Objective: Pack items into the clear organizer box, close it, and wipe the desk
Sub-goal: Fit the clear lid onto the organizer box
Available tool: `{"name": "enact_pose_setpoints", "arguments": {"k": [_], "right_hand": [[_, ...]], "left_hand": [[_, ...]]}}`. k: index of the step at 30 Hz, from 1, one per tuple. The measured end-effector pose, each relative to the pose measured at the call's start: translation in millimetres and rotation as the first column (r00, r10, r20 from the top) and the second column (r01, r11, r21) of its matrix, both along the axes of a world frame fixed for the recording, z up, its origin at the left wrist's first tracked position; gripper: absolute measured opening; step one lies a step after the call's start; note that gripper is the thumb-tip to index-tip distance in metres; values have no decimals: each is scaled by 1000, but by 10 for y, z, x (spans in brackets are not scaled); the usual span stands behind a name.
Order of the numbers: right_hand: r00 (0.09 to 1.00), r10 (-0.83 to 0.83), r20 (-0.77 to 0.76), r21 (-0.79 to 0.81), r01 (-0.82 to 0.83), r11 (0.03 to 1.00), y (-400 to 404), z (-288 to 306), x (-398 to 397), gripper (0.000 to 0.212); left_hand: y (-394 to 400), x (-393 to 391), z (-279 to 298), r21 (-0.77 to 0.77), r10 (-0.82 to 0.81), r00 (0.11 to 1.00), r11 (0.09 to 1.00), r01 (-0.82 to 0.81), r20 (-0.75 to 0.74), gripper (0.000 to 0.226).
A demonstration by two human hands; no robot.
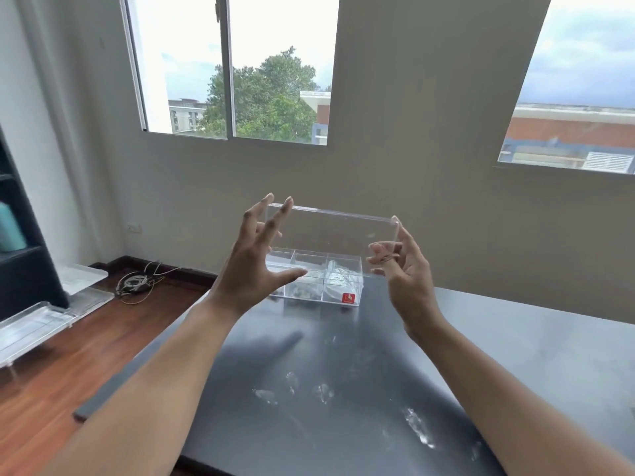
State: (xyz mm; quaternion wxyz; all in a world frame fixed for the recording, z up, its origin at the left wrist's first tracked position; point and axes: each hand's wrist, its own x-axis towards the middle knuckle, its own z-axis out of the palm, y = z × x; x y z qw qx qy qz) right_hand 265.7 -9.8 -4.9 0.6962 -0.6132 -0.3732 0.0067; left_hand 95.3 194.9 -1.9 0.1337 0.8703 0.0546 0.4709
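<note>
Both hands, left (256,266) and right (400,269), grasp the lid (330,228) by its ends, poised above the box (319,280) to close it.

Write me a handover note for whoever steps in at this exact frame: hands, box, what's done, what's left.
Left hand: fingers spread, on the left end of the clear lid.
Right hand: fingertips on its right end.
Lid is held raised above the clear organizer box, which sits at the desk's far edge with items in its compartments.
Done: packing, apparently.
Left: lower and close the lid, then wipe the white smudges off the dark desk.
</note>
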Motion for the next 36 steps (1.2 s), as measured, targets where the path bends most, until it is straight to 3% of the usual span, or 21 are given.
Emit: {"name": "enact_pose_setpoints", "arguments": {"k": [3, 8, 20, 30, 36], "right_hand": [[980, -109, 168, -93, 126, 988, 14, -63, 18, 71], [929, -117, 352, -120, 169, 978, 60, -83, -9, 91], [956, -16, 293, -242, 91, 966, 26, -121, 24, 118], [917, -58, 394, -315, 194, 929, 16, -149, 32, 101], [924, -63, 377, -387, 219, 896, 10, -162, 9, 97]], "left_hand": [[22, -19, -4, -16, -2, 1000, 1000, 2, -1, 111], [74, -24, -3, -11, -2, 1000, 1000, 2, 14, 98], [127, -3, -77, -97, -14, 995, 995, 4, -95, 102], [204, 9, -150, -119, 149, 965, 977, -177, -217, 102], [236, -2, -190, -233, 110, 946, 954, -187, -306, 106]]}}
